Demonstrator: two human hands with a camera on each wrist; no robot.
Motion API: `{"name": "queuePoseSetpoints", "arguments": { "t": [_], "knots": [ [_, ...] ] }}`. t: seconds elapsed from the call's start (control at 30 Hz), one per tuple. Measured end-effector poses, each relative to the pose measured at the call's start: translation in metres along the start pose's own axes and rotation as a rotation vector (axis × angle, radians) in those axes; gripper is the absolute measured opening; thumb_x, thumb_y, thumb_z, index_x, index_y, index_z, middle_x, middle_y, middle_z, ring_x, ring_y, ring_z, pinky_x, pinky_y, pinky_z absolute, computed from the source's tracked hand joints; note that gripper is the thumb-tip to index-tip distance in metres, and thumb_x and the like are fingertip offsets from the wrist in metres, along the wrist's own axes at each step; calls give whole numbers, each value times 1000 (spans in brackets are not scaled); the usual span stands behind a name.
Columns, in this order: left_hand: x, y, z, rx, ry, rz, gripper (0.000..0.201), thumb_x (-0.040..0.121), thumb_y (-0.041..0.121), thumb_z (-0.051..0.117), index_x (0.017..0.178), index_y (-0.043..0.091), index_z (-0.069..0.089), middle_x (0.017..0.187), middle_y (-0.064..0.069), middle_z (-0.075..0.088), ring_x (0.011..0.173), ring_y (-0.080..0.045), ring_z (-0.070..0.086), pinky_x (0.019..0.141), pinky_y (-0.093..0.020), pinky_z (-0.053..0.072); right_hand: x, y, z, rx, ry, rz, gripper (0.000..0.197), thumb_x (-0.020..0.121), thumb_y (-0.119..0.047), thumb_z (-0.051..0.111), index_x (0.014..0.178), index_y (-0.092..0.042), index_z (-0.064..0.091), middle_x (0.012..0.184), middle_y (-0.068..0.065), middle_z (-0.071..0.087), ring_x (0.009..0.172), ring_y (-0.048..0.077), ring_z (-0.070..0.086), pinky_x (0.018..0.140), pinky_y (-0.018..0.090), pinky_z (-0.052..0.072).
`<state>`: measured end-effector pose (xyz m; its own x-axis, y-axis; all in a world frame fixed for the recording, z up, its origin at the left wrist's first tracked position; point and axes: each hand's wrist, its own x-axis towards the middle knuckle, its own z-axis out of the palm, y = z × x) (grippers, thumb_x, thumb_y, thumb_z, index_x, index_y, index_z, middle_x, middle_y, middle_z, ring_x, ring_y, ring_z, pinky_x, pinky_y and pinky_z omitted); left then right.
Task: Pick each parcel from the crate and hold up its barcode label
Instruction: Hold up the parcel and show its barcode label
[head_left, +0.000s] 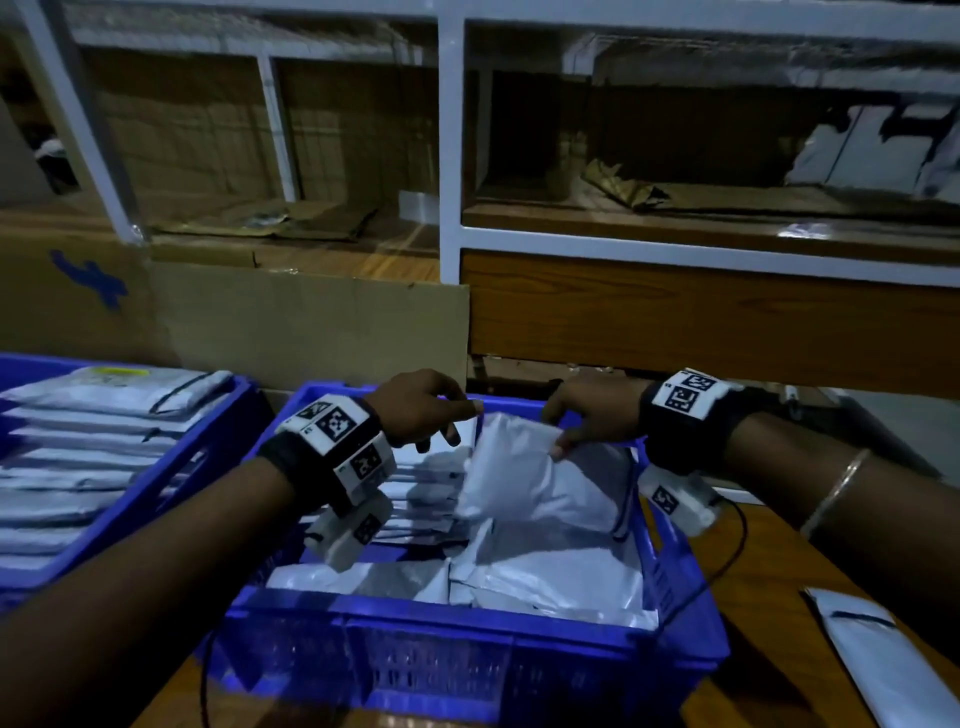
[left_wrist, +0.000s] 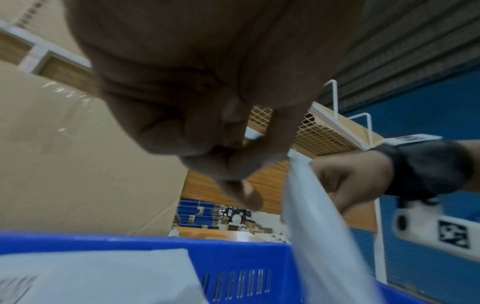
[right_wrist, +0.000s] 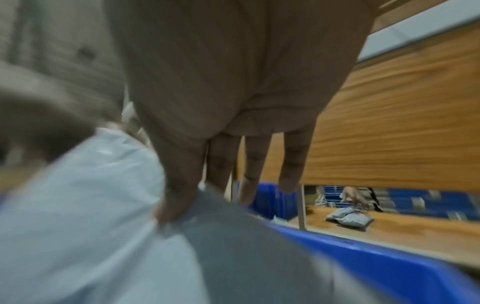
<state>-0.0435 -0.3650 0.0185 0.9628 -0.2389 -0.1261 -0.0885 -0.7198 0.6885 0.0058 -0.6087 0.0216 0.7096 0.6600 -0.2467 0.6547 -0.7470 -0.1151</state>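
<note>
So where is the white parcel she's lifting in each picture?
Head: the lifted parcel is in the middle, above the blue crate.
Left wrist: a white edge at the right, beside the right hand.
Right wrist: lower left, blurred.
Shared landmark: the blue crate's rim.

both forearms extended; left hand (head_left: 415, 405) fingers curled, right hand (head_left: 587, 415) pinching.

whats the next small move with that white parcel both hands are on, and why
Probably lift the white parcel clear of the blue crate and turn it over. The right hand pinches its top edge, the left hand is at its upper corner, its lower end is in the crate, and no barcode label shows.
</note>
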Motion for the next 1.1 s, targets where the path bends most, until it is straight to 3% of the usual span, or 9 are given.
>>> {"name": "queuePoseSetpoints", "arguments": {
  "t": [0.1, 0.17, 0.23, 0.37, 0.47, 0.57, 0.67, 0.8, 1.1],
  "knots": [
    [-4, -1, 1, -109, 38, -28, 43, 91, 60, 48, 97, 22, 67, 90, -2, 72, 65, -19, 66, 49, -23, 42, -10, 5, -4, 141, 128, 3, 24, 91, -40, 66, 108, -23, 65, 109, -7, 68, 93, 15, 61, 79, 36, 49],
    [-6, -2, 4, -229, 36, -28, 44, 83, 70, 51, 95, 30, 66, 100, 0, 69, 82, -22, 68, 69, -34, 52, -15, 6, -7, 233, 201, 4, 25, 94, -38, 62, 117, -29, 63, 110, -15, 66, 92, 3, 60, 78, 30, 49],
    [-8, 0, 6, -315, 46, 10, 54, 67, 75, 57, 101, 34, 66, 107, 4, 68, 90, -21, 68, 82, -43, 52, -17, 5, -7, 336, 294, 7, 16, 94, -37, 62, 109, -34, 63, 101, -21, 63, 86, -10, 56, 73, 25, 45],
    [2, 2, 5, -317, 205, 113, 52, 66, 57, 70, 99, 16, 72, 95, -9, 73, 87, -29, 68, 64, -35, 50, -8, 1, 1, 517, 440, -13, 14, 94, -32, 62, 94, -18, 64, 93, -2, 68, 87, 14, 64, 73, 39, 50],
    [11, -3, 2, -422, 236, 91, 32, 79, 39, 76, 96, 13, 71, 88, -10, 75, 79, -26, 72, 64, -33, 49, 4, 2, 10, 599, 561, -45, 12, 94, -29, 63, 84, -20, 61, 81, -8, 62, 76, 6, 60, 67, 37, 48],
    [21, -9, -1, -510, 267, 67, 27, 83, 35, 73, 95, 11, 70, 86, -10, 74, 72, -22, 71, 66, -31, 47, 11, 4, 17, 684, 637, -3, 14, 92, -27, 67, 98, -14, 66, 99, 1, 70, 92, 16, 67, 82, 50, 54],
    [30, -16, -4, -577, 310, 70, 25, 84, 32, 73, 90, 7, 71, 78, -7, 73, 68, -21, 68, 59, -28, 47, 16, 9, 27, 730, 681, 18, 33, 81, -37, 75, 99, -10, 69, 101, 3, 72, 94, 16, 68, 82, 52, 54],
    [40, -22, -8, -606, 327, 90, 16, 88, 26, 69, 82, 12, 69, 61, 3, 70, 54, -11, 65, 46, -22, 47, 19, 21, 36, 761, 681, 61, 55, 66, -56, 79, 99, -14, 71, 101, -2, 73, 95, 13, 68, 83, 50, 55],
    [71, -35, -10, -695, 338, 146, 23, 90, 26, 66, 110, 15, 64, 91, -10, 73, 71, -25, 68, 58, -39, 57, 37, 30, 58, 824, 903, 152, 31, 72, -25, 87, 99, -17, 74, 101, -3, 74, 95, 10, 68, 78, 31, 52]
  ]
}}
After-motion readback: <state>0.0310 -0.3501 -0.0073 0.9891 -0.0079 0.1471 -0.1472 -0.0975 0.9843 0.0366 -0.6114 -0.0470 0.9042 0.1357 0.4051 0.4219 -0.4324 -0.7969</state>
